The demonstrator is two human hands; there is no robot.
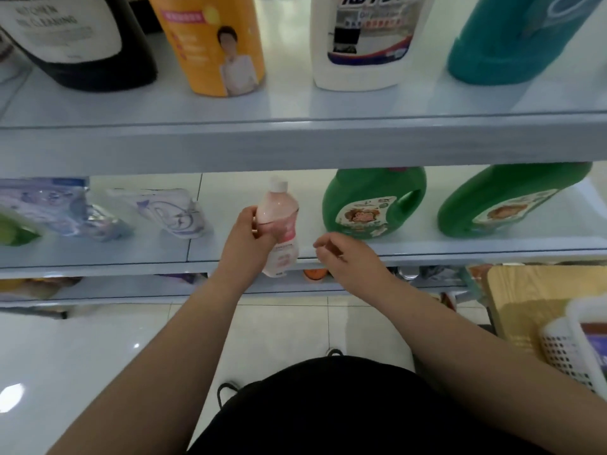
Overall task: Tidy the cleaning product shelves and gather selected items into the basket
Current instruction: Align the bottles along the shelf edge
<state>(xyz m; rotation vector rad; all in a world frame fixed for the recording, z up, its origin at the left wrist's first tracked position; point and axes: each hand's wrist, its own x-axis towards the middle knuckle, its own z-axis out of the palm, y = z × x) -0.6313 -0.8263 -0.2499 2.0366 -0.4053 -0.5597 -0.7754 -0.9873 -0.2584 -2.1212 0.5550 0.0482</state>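
My left hand (248,236) grips a pale pink bottle (279,224) with a white cap, held upright in front of the middle shelf (427,247). My right hand (341,254) hovers just right of the bottle at the shelf's front lip, fingers loosely curled and apart, holding nothing. A white perforated basket (571,349) stands at the lower right on a wooden surface (525,297).
Two green detergent jugs (374,205) (512,198) stand right of the bottle. Refill pouches (170,211) (42,208) lie to the left. On the upper shelf (295,139) stand a black bottle (82,37), an orange one (213,44), a white one (364,41), a teal one (512,37).
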